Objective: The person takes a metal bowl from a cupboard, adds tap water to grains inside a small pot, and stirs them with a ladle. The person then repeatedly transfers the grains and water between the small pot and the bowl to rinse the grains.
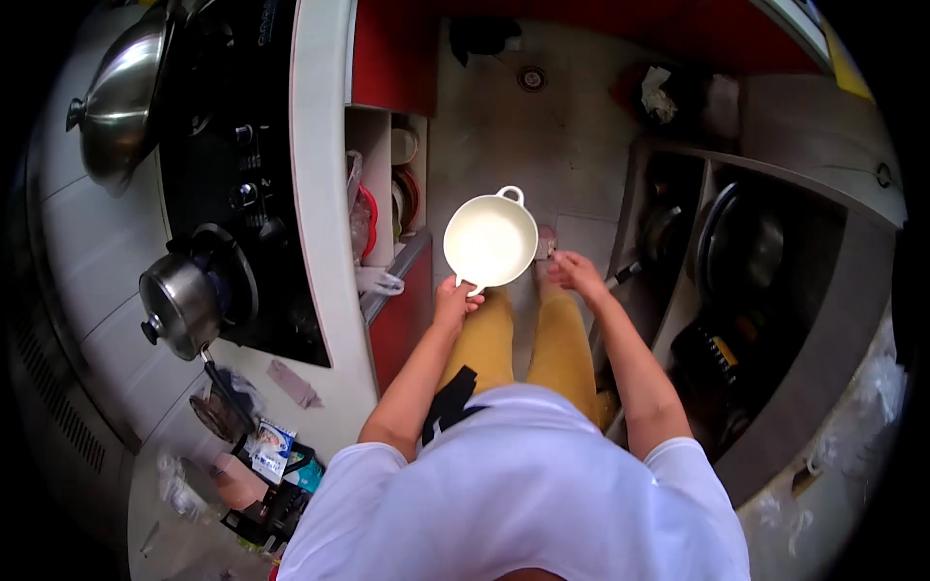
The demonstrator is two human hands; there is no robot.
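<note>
My left hand (453, 302) is closed on the lower loop handle of a white two-handled bowl (491, 239). Nothing shows inside the bowl, and its other handle points away from me. To the right of the bowl, apart from its rim, is my right hand (577, 274). Its fingers are loosely bent and apart, with no object visible in them. Close beyond that hand is the dark handle of a pan (628, 273), which sticks out of the shelf unit.
On the left counter (329, 290), a black stove (247, 136) bears a lidded pot (181, 302) and a large steel domed pan (124, 97). An open cupboard (373, 126) holds dishes. A shelf unit (823, 184) at right holds a dark wok (746, 242).
</note>
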